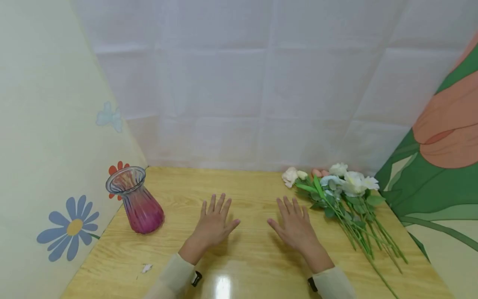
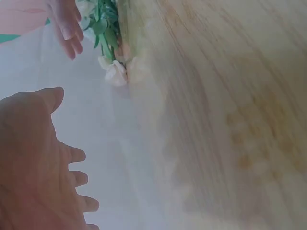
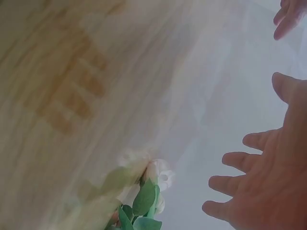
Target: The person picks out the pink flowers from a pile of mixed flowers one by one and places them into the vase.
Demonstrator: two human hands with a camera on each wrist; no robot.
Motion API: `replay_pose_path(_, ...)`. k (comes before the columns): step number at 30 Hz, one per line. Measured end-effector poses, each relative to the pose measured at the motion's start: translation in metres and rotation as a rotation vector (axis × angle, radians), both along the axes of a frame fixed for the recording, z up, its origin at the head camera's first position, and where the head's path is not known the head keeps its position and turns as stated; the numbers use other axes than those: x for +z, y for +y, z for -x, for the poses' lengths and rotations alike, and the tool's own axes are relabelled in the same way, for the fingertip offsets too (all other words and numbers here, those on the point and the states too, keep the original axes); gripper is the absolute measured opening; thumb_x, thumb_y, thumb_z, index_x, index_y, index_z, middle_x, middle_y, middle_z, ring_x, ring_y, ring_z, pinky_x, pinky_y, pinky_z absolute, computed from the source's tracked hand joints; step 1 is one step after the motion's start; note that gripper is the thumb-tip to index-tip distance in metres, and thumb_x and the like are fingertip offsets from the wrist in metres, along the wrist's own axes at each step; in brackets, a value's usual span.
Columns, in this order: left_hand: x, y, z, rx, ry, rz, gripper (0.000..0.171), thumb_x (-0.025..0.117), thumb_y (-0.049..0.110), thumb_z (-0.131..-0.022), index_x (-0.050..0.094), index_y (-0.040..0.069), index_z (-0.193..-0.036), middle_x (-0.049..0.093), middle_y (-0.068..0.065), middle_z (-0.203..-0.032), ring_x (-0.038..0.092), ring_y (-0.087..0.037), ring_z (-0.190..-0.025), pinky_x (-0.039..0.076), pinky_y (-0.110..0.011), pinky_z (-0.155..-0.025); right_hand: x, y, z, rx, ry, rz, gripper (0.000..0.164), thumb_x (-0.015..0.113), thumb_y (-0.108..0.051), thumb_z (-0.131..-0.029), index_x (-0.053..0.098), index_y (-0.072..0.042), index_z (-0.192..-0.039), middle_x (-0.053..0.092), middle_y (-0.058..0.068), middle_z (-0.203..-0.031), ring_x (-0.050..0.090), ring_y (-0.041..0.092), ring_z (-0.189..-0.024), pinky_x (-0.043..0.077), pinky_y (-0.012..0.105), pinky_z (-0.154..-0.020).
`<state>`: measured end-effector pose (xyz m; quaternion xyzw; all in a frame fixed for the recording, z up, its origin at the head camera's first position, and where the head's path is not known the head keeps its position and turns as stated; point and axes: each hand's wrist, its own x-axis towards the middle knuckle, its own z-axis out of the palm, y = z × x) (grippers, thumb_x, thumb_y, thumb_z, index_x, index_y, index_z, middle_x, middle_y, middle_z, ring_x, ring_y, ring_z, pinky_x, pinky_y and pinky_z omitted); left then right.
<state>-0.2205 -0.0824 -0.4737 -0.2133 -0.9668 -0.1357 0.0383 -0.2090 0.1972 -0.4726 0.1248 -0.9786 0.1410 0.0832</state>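
Here, a bare left hand [image 1: 212, 226] and bare right hand [image 1: 296, 228] hover above a glossy, yellow wood-grained table [image 1: 254, 265].
Their straight fingers are spread apart; to their left stands a ribbed, translucent glass vase [image 1: 145, 209] with a flared rim, clear above and magenta below; beside the right hand lie white, pale-pink and bluish flowers [image 1: 353, 184] with green leaves and long, thin stems.

You are in what looks like a staged booth: a creased white sheet [image 1: 213, 83] hangs behind your wood-grain tabletop [image 1: 248, 253], with a daisy-decorated wall [image 1: 45, 137] at the frame's left and a big-flowered wall [image 1: 437, 182] at its right.
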Motion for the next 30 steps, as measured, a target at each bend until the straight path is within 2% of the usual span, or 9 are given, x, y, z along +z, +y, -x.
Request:
replay_pose_path(4, 0.005, -0.006, -0.005, 0.01, 0.01, -0.013, 0.074, 0.04, 0.057, -0.104, 0.031, 0.008, -0.158, 0.02, -0.016, -0.167, 0.014, -0.043, -0.153, 0.012, -0.066, -0.121, 0.003, 0.003, -0.002, 0.006, 0.011, 0.004, 0.076, 0.054, -0.05, -0.101, 0.033, -0.003, -0.157, 0.031, 0.025, -0.16, 0.022, 0.049, -0.149, 0.019, 0.072, -0.116)
replay_pose_path(10, 0.015, -0.018, -0.015, 0.073, -0.016, -0.062, 0.074, 0.041, 0.057, -0.104, 0.035, 0.005, -0.156, 0.028, -0.016, -0.164, 0.022, -0.044, -0.151, 0.013, -0.065, -0.122, 0.008, 0.01, -0.005, 0.005, 0.008, -0.006, 0.073, 0.053, -0.047, -0.102, 0.034, -0.001, -0.155, 0.031, 0.026, -0.16, 0.025, 0.05, -0.147, 0.02, 0.07, -0.117)
replay_pose_path(16, 0.024, -0.031, -0.026, 0.131, -0.007, -0.074, 0.074, 0.044, 0.057, -0.103, 0.038, 0.004, -0.154, 0.034, -0.017, -0.161, 0.027, -0.043, -0.149, 0.015, -0.065, -0.121, 0.011, 0.017, -0.009, 0.011, 0.006, -0.014, 0.068, 0.052, -0.044, -0.104, 0.036, 0.0, -0.154, 0.032, 0.028, -0.159, 0.025, 0.052, -0.146, 0.022, 0.069, -0.117)
replay_pose_path(22, 0.029, -0.048, -0.033, 0.161, 0.059, -0.094, 0.071, 0.051, 0.053, -0.102, 0.043, 0.001, -0.15, 0.041, -0.02, -0.156, 0.034, -0.043, -0.145, 0.02, -0.066, -0.12, 0.011, 0.024, -0.012, 0.0, 0.01, -0.016, 0.065, 0.052, -0.042, -0.104, 0.04, 0.003, -0.151, 0.037, 0.03, -0.155, 0.03, 0.051, -0.144, 0.024, 0.069, -0.116)
replay_pose_path(30, 0.038, -0.072, -0.042, 0.218, 0.207, -0.135, 0.062, 0.063, 0.042, -0.099, 0.053, -0.003, -0.14, 0.056, -0.022, -0.14, 0.05, -0.042, -0.131, 0.041, -0.059, -0.111, 0.009, 0.036, -0.013, -0.004, 0.007, -0.013, 0.064, 0.056, -0.039, -0.103, 0.042, 0.003, -0.149, 0.044, 0.031, -0.149, 0.038, 0.052, -0.138, 0.03, 0.068, -0.113)
